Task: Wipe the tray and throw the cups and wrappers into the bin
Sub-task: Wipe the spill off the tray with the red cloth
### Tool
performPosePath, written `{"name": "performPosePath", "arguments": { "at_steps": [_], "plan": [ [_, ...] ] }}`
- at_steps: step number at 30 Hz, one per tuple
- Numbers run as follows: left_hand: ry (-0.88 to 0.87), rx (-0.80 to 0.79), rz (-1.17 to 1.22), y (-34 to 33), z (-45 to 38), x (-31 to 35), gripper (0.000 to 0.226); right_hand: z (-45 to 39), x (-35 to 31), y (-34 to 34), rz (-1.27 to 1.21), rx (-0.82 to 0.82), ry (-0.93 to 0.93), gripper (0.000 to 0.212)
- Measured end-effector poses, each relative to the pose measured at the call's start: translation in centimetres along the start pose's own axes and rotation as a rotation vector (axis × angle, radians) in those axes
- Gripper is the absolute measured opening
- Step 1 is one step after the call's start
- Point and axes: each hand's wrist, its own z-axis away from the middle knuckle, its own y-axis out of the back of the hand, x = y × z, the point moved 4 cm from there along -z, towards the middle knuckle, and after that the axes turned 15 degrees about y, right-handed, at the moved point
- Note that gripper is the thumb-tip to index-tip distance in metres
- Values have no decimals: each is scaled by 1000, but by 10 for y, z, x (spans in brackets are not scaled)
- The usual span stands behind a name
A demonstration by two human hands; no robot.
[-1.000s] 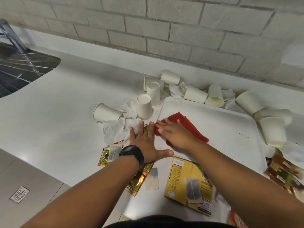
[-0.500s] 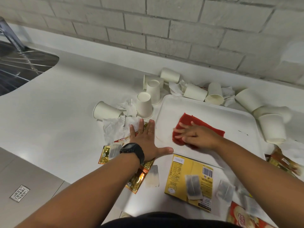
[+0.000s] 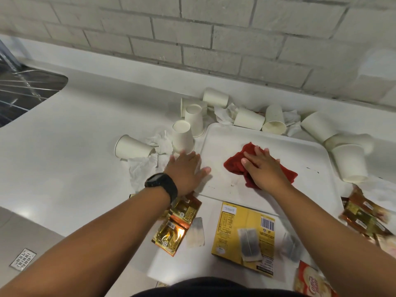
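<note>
On tray (image 3: 300,151) | right hand (image 3: 262,168) flat on cloth (image 3: 235,166) (cups (image 3: 249,118) crowd rim) | left hand (image 3: 184,170) spread

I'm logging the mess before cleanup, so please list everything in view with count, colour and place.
tray: one, white, centre-right of the counter
cloth: one, red, on the tray under the right hand
paper cups: about ten, white, along the tray's left, far and right edges, most tipped over
crumpled tissues: several, white, among the cups
gold wrappers: a few, near edge, left of the box
box: one, yellow, near edge, flat
tea bags: three or so, grey, on and beside the box
brown sachets: a pile, right edge
sink: one, steel, far left
wristwatch: one, black, left wrist
left hand: flat at the tray's left edge
right hand: pressing the cloth
</note>
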Motion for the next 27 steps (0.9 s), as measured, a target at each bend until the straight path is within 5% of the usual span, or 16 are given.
{"name": "performPosePath", "arguments": {
  "at_steps": [2, 9, 16, 27],
  "plan": [
    [-84, 0, 26, 10, -10, 5, 50, -2, 7, -7, 11, -34, -50, 55],
    [-112, -110, -159, 13, -50, 26, 51, 1, 11, -15, 131, -86, -25, 66],
    [-236, -172, -600, 9, -74, 33, 52, 3, 3, -14, 141, -78, -13, 68],
    [-284, -262, -694, 15, -78, 38, 75, -6, -62, -22, -22, -298, 453, 41]
  ]
}}
